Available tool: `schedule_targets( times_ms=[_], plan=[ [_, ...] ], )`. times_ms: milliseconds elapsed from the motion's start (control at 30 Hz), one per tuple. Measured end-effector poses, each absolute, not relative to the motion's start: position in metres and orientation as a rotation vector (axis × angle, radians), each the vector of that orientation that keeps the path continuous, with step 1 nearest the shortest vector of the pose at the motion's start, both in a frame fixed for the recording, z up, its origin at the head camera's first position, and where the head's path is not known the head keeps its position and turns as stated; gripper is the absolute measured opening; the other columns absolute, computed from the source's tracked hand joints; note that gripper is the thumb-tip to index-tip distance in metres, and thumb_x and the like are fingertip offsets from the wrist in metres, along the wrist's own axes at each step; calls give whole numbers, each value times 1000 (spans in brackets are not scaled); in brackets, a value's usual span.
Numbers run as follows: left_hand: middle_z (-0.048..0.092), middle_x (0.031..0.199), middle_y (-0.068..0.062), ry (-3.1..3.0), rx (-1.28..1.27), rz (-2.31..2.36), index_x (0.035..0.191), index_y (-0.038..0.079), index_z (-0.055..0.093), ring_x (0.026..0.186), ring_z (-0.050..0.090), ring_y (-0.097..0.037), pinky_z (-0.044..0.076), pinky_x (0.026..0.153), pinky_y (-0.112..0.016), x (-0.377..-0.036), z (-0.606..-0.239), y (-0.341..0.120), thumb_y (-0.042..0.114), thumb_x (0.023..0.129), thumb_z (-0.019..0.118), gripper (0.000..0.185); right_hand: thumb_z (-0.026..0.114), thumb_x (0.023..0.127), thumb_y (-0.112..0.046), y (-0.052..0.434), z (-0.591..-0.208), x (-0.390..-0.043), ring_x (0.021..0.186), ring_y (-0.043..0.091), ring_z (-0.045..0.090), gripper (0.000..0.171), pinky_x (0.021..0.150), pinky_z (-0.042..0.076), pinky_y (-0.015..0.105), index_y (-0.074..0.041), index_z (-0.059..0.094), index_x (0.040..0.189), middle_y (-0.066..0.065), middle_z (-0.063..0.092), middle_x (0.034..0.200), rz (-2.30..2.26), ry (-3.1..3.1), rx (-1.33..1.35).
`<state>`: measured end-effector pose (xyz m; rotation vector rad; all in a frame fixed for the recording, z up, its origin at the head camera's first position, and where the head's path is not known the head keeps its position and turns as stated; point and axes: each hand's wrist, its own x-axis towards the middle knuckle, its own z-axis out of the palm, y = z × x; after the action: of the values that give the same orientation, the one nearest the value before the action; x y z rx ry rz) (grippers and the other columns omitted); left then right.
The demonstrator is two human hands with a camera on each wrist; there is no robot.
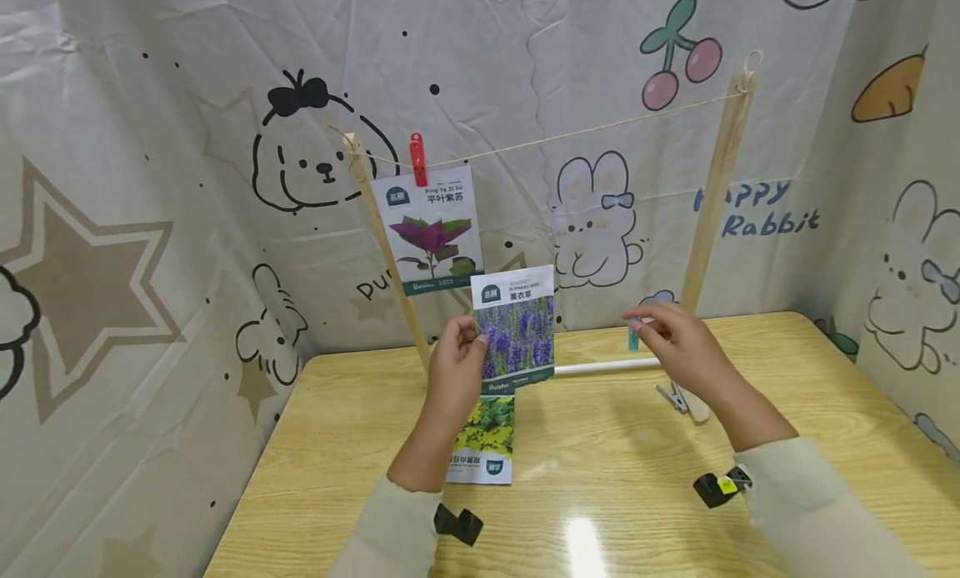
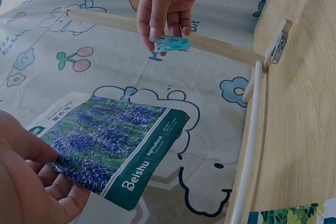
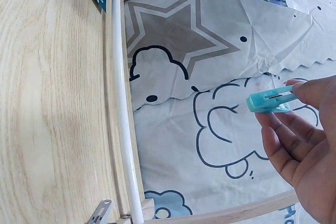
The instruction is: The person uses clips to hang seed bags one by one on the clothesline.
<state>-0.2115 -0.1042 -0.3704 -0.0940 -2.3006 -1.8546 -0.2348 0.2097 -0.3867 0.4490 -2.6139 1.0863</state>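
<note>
My left hand pinches the left edge of a lavender seed packet, held upright in front of the wooden frame. In my right hand a teal clothespin is pinched between thumb and fingers, to the right of the packet. Behind and to the left, a seed packet with purple leaves hangs from the string by a red clothespin. A packet with yellow flowers lies on the table below my left hand, partly covered in the head view.
Two wooden posts carry the string, and a white rod runs low between them. A grey clothespin is at the right post's foot. A printed curtain stands behind the table.
</note>
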Motion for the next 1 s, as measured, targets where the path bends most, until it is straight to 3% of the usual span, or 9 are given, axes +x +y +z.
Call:
schedule_targets(
  times_ms=[200, 467, 667, 1000],
  plan=[
    [54, 117, -9, -2292, -94, -1857, 128, 10, 52, 97, 53, -19, 47, 85, -33, -212, -367, -104, 12, 105, 50, 23, 50, 107, -29, 211, -379, -233, 79, 18, 53, 27, 60, 44, 27, -18, 67, 126, 6, 62, 112, 1071, -2604, 460],
    [51, 123, -9, -2281, -116, -1889, 139, 15, 47, 109, 54, -20, 46, 89, -34, -213, -365, -104, 11, 106, 49, 33, 52, 107, -26, 212, -372, -234, 88, 20, 58, 27, 67, 48, 28, -16, 68, 125, 8, 63, 119, 1033, -2586, 487],
    [51, 121, -8, -2256, -122, -1905, 138, 15, 47, 108, 54, -20, 46, 88, -32, -216, -363, -104, 10, 105, 49, 33, 52, 107, -24, 214, -366, -235, 92, 24, 61, 26, 72, 49, 28, -15, 68, 125, 10, 63, 121, 1022, -2586, 488],
    [50, 122, -8, -2234, -152, -1920, 138, 17, 46, 98, 53, -19, 43, 67, -23, -217, -362, -105, 10, 105, 51, 34, 55, 105, -22, 215, -361, -237, 91, 21, 62, 24, 72, 48, 22, -14, 70, 122, 10, 65, 119, 990, -2534, 480]
  ],
)
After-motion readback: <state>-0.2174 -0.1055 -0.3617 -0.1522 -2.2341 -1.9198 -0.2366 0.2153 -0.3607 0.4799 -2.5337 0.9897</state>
